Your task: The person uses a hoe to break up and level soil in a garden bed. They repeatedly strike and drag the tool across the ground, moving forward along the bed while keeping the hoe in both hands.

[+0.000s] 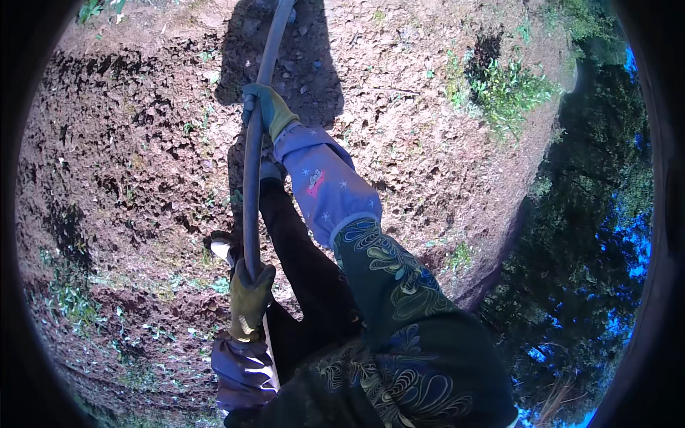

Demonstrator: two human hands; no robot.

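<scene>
A long wooden handle [251,182] runs from the top edge of the view down between my legs and left side; its far end is out of view. My right hand [267,109], in a green and yellow work glove, is closed around the handle in the upper part. Lower down, my left hand [250,299], in a yellowish glove, grips the handle near my body. Purple sleeve covers are on both forearms. Below the handle lies rough, broken reddish-brown soil [160,160].
Leafy green plants [505,93] grow at the upper right, and low weeds [75,302] at the left. My shoe [220,249] and dark trousers show beside the handle. A dark shadow [305,69] falls on the ground ahead. Trees [583,241] stand along the right.
</scene>
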